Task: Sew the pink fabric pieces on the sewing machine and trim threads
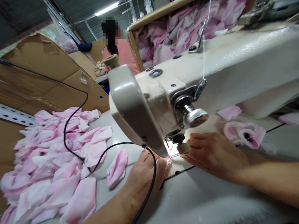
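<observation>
A white sewing machine (pixel 137 102) fills the middle of the view, with its lamp lighting the needle area. My left hand (pixel 147 169) is low on the left of the needle, its fingers closed on a small pink fabric piece (pixel 169 160), of which only a bit shows by the fingertips. On the other side, my right hand (pixel 207 154) rests on the machine bed beside the presser foot area with fingers curled together; whatever they may pinch is hidden. A folded pink piece (pixel 117 168) lies on the table just left of my left hand.
A heap of pink fabric pieces (pixel 58 155) covers the table's left side. A black cable (pixel 87 96) loops across, over my left wrist. Behind the machine stands a cardboard box (pixel 135 46) full of pink cloth. Pink scraps (pixel 245 133) lie under the arm. A person (pixel 123 53) sits beyond.
</observation>
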Demonstrator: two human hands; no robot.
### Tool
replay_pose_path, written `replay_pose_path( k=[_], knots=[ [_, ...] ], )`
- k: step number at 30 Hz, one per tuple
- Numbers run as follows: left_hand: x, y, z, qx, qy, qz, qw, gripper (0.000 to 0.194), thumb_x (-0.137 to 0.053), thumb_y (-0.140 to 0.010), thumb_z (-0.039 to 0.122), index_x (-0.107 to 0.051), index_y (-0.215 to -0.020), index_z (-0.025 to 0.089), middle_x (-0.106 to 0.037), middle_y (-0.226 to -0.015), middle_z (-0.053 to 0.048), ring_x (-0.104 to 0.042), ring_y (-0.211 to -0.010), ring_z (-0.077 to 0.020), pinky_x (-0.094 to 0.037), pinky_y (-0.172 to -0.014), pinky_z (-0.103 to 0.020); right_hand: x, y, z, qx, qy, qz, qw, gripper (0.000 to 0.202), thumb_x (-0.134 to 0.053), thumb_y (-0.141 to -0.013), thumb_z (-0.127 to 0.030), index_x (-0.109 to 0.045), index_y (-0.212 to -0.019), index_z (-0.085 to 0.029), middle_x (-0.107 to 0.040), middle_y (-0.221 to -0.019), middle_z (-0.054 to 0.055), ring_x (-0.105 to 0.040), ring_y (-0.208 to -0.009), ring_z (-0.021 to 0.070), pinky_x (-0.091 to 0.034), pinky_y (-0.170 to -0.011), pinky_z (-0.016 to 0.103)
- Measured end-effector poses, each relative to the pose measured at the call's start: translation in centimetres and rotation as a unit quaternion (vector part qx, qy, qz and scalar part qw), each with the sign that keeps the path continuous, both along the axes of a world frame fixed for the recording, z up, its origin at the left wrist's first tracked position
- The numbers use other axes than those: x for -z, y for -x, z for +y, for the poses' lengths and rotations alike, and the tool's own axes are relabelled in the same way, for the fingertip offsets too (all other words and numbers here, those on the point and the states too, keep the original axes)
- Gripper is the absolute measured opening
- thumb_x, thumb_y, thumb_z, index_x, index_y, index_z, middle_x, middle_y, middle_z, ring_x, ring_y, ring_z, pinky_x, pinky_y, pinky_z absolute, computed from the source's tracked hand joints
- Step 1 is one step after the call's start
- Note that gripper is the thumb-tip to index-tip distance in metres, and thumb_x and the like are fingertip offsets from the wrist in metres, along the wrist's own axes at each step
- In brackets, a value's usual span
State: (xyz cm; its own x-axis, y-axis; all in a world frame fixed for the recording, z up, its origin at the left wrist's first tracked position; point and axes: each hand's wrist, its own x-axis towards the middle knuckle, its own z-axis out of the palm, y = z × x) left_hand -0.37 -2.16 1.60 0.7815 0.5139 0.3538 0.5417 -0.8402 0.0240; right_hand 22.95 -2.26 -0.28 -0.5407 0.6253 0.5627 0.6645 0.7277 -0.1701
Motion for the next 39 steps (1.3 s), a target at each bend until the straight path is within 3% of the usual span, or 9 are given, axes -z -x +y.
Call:
replay_pose_path(
  k=[8,18,24,32,39],
  knots=[
    [-0.4,0.5,0.0,0.015,0.021,0.006,1.000,0.020,-0.040,-0.097,0.013,-0.056,-0.107,0.019,-0.067,-0.097,-0.007,-0.062,-0.091,-0.0206,-0.054,-0.082,-0.035,0.0,0.0,-0.1,0.007,0.004,-0.010,1.000,0.032,-0.055,-0.093,-0.015,-0.058,-0.061,-0.020,-0.059,-0.060,-0.001,-0.052,-0.062,0.0145,-0.031,-0.055,0.032],
    [0.1,0.5,-0.1,-0.011,0.016,0.002,1.000,0.012,-0.046,-0.097,0.015,-0.058,-0.099,0.018,-0.065,-0.093,-0.006,-0.060,-0.086,-0.0188,-0.054,-0.084,-0.034,0.3,0.1,0.0,0.001,-0.006,-0.020,1.000,0.028,-0.060,-0.089,-0.015,-0.058,-0.061,-0.020,-0.059,-0.061,-0.002,-0.051,-0.061,0.0144,-0.032,-0.055,0.032],
    [0.3,0.6,-0.1,0.010,0.046,-0.018,0.999,0.024,-0.049,-0.095,0.013,-0.057,-0.118,0.018,-0.069,-0.104,-0.007,-0.064,-0.097,-0.0203,-0.054,-0.090,-0.034,0.1,0.2,0.1,0.003,0.013,-0.021,1.000,0.026,-0.067,-0.083,-0.014,-0.058,-0.059,-0.020,-0.061,-0.061,-0.002,-0.053,-0.061,0.0148,-0.028,-0.053,0.033],
    [0.8,0.6,0.0,0.011,0.044,-0.024,0.999,0.020,-0.052,-0.093,0.011,-0.059,-0.110,0.017,-0.069,-0.096,-0.007,-0.065,-0.093,-0.0204,-0.055,-0.087,-0.034,0.0,0.2,0.3,0.004,0.088,-0.016,0.996,0.027,-0.067,-0.083,-0.015,-0.058,-0.058,-0.019,-0.063,-0.062,-0.002,-0.055,-0.062,0.0137,-0.027,-0.053,0.030],
    [1.2,0.4,0.5,-0.020,0.009,-0.052,0.998,0.007,-0.055,-0.093,0.017,-0.061,-0.089,0.018,-0.068,-0.086,-0.005,-0.064,-0.084,-0.0191,-0.054,-0.076,-0.030,-0.2,0.1,0.8,-0.006,0.234,0.023,0.972,0.025,-0.058,-0.090,-0.022,-0.059,-0.065,-0.018,-0.060,-0.065,-0.002,-0.051,-0.063,0.0121,-0.028,-0.057,0.028]
  ],
)
